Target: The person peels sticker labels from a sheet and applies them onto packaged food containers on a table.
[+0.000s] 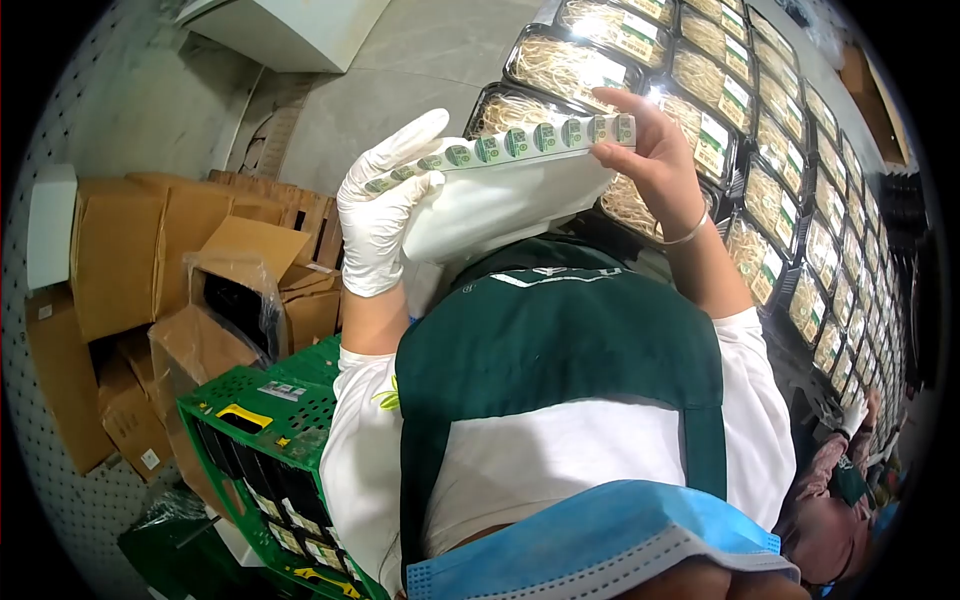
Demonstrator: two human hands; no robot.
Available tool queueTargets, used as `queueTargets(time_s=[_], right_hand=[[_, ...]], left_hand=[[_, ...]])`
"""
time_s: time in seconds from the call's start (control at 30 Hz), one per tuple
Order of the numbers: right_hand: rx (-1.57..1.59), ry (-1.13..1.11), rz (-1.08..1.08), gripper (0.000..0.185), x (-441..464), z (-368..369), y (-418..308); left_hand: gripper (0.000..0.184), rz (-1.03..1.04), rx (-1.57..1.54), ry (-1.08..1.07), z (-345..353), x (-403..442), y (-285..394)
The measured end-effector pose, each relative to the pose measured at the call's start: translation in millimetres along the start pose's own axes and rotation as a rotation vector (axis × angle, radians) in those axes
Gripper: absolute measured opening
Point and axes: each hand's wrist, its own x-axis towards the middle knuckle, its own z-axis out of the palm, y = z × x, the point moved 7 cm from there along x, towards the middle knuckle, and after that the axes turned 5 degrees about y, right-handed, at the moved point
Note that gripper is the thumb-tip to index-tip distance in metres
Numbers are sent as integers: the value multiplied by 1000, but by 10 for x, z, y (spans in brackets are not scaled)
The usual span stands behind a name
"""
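A white strip with a row of round green stickers (pixel 515 146) is stretched between my two hands, with plain white backing hanging below it. My left hand (pixel 385 205), in a white glove, pinches the strip's left end between thumb and fingers. Bare and wearing a thin bracelet, my right hand (pixel 655 155) holds the other end with its thumb and fingers. Just behind the strip lie black trays of pale, stringy food (pixel 565 68) under clear film with green and white labels.
Rows of the same packs (pixel 765 195) run along the right. At the left are cardboard boxes (pixel 115 250) and a green crate (pixel 265 415) holding packs. A white box-like object (pixel 290 30) stands at the upper left. Another person (pixel 835 510) is at the lower right.
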Motion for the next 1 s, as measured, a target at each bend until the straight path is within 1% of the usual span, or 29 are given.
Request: queueTargets(time_s=[0.03,0.1,0.13,0.17,0.2,0.27,0.3,0.37,0.43,0.5,0.53,0.57,0.6,0.63,0.67,0.73,0.8,0.83,0.87,0.93,0.97,1.0], right_hand=[[70,15,15,31,-17,25,-43],[18,0,39,28,-50,-47,-24],[-32,-20,61,26,-65,-57,-17],[-14,52,48,16,-75,-65,-46],[-16,57,49,16,-90,-80,-65],[-63,77,145,11,-122,-132,-38],[-140,53,131,14,-125,-129,-77],[-122,19,133,17,-144,-180,-65],[-102,-19,134,20,-136,-195,-46],[-209,-28,162,25,-96,-223,4],[-208,-28,159,25,-31,-261,78],[-369,7,-45,27,74,-327,66],[-528,43,-251,30,118,-349,-7],[-852,66,-94,34,84,-336,-243],[-978,57,-505,36,42,-148,-558],[-1067,-57,-854,36,-42,207,-731],[-1154,-214,-728,33,24,302,-536],[-1131,-249,-744,30,46,295,-474],[-1211,-263,-726,24,68,276,-379],[-1266,-334,-671,25,86,253,-296],[-1229,-308,-720,23,83,242,-321],[-1230,-296,-715,23,108,223,-299]], left_hand=[[33,-6,-39,-2,14,4,1],[34,-18,-79,-6,21,1,-29],[33,29,-50,-19,19,-5,-22],[31,78,-21,-32,22,-8,-5],[31,75,-23,-35,22,-12,-6],[24,128,74,-36,19,-26,32],[24,126,72,-39,4,-22,32],[20,91,20,8,-82,-14,5],[18,75,39,44,-148,-1,-51],[16,62,60,81,-158,34,-80],[16,-3,43,100,-138,55,-127],[15,-67,26,121,-131,68,-171],[15,-65,27,122,-131,76,-171],[15,-31,57,114,-120,87,-159],[15,0,88,105,-99,90,-152],[13,-1,103,77,-42,64,-136],[14,20,335,-8,72,108,-106],[14,7,198,-22,130,126,-116],[12,-3,76,9,208,126,-119],[11,-31,-33,-1,230,156,-204],[12,-67,45,36,55,173,-321],[12,-70,48,25,59,199,-335]])
